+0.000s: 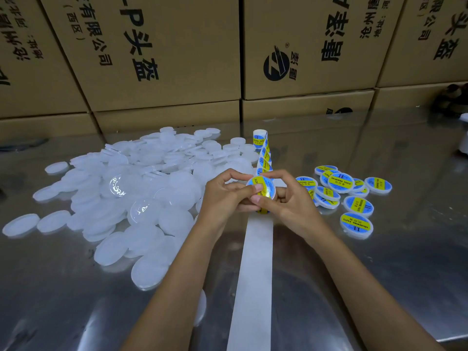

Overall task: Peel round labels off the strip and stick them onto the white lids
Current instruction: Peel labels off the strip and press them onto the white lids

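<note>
Both hands hold one white lid (264, 190) above the table's middle, a blue and yellow round label on its top. My left hand (225, 196) grips its left rim, thumb on the label. My right hand (288, 198) holds the right rim, thumb pressing the label's lower edge. The label strip (263, 158) runs away from the hands to a small roll (260, 138). Its bare white backing (254, 274) trails toward me. A big heap of plain white lids (141, 196) lies on the left. Several labelled lids (354, 198) lie on the right.
The table (379, 274) is shiny reflective metal. Stacked cardboard boxes (164, 59) with black print form a wall along its far edge. A dark object (453, 97) sits at the far right by the boxes.
</note>
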The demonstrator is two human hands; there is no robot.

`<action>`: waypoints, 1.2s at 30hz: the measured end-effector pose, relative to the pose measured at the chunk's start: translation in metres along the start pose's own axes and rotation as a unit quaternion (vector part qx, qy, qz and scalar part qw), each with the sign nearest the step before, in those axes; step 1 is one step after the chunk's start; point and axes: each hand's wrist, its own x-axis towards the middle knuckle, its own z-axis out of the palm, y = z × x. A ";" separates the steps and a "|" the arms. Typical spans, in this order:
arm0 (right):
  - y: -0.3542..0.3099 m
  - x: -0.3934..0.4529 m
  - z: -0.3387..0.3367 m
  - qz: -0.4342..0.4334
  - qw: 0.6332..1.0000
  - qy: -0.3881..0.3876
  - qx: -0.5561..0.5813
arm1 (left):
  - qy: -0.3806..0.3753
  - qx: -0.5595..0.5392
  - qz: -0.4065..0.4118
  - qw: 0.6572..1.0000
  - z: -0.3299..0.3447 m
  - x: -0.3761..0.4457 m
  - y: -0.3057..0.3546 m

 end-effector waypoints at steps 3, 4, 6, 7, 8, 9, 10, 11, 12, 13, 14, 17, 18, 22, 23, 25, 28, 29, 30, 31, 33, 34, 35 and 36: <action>0.000 -0.001 0.000 -0.012 1.000 -0.008 -0.012 | 0.015 0.007 0.003 1.000 0.001 0.000 -0.001; 0.001 -0.001 0.000 -0.019 1.000 -0.010 -0.023 | 0.022 0.007 0.004 1.000 0.001 0.000 -0.001; 0.004 -0.001 0.001 -0.033 0.998 0.004 -0.048 | 0.019 0.004 0.005 1.000 0.001 0.001 -0.001; 0.005 0.000 0.001 -0.040 0.997 0.016 -0.059 | 0.012 0.005 0.005 1.000 0.001 0.002 -0.002; 0.006 0.000 0.002 -0.047 0.996 0.028 -0.068 | 0.002 0.005 0.004 1.000 0.001 0.002 -0.002; 0.006 0.001 0.002 -0.053 0.995 0.040 -0.074 | -0.009 0.005 0.003 1.000 0.001 0.001 -0.002; 0.006 0.000 0.002 -0.057 0.994 0.051 -0.079 | -0.021 0.004 0.002 1.000 0.001 0.001 -0.002; 0.006 0.000 0.002 -0.059 0.993 0.060 -0.082 | -0.036 0.003 0.002 0.999 0.001 0.001 -0.003; 0.006 -0.001 0.002 -0.061 0.992 0.067 -0.085 | -0.053 0.003 0.005 0.999 0.001 0.001 -0.003; 0.006 -0.001 0.002 -0.064 0.991 0.074 -0.092 | -0.072 0.006 0.008 0.997 0.001 0.001 -0.003; 0.007 -0.001 0.002 -0.067 0.989 0.084 -0.103 | -0.088 0.011 0.011 0.996 0.001 0.000 -0.003; 0.007 0.002 0.000 -0.064 0.983 0.116 -0.127 | -0.105 0.020 0.015 0.994 0.003 -0.001 -0.003; 0.007 0.002 0.000 -0.061 0.983 0.114 -0.133 | -0.097 0.023 0.018 0.995 0.005 -0.002 -0.002; 0.004 0.002 0.001 -0.014 0.991 0.103 -0.082 | -0.032 0.023 0.022 0.999 0.007 -0.003 -0.001; 0.002 0.002 0.002 0.007 0.994 0.096 -0.043 | -0.012 0.017 0.024 1.000 0.006 -0.002 -0.001; 0.002 0.003 0.004 0.040 0.997 0.059 -0.007 | 0.028 0.006 0.030 0.999 0.004 0.000 -0.001; 0.004 0.001 0.010 0.046 0.998 0.013 -0.032 | 0.076 0.011 0.036 0.996 0.002 0.003 -0.002; 0.005 0.000 0.011 0.042 0.998 0.014 -0.035 | 0.090 0.019 0.037 0.995 0.002 0.004 -0.002; 0.005 0.000 0.012 0.035 0.999 0.021 -0.036 | 0.097 0.026 0.037 0.994 0.002 0.005 -0.003; 0.005 0.000 0.012 0.027 0.998 0.032 -0.039 | 0.097 0.029 0.034 0.994 0.002 0.005 -0.002; 0.005 0.001 0.009 0.007 0.997 0.054 -0.046 | 0.082 0.029 0.022 0.996 0.003 0.005 -0.002; 0.006 0.001 0.008 -0.002 0.997 0.063 -0.049 | 0.070 0.029 0.016 0.997 0.003 0.005 -0.001; 0.007 0.001 0.006 -0.011 0.996 0.069 -0.056 | 0.056 0.032 0.012 0.998 0.003 0.005 -0.002; 0.008 0.001 0.005 -0.019 0.995 0.071 -0.066 | 0.039 0.035 0.011 0.999 0.003 0.004 -0.002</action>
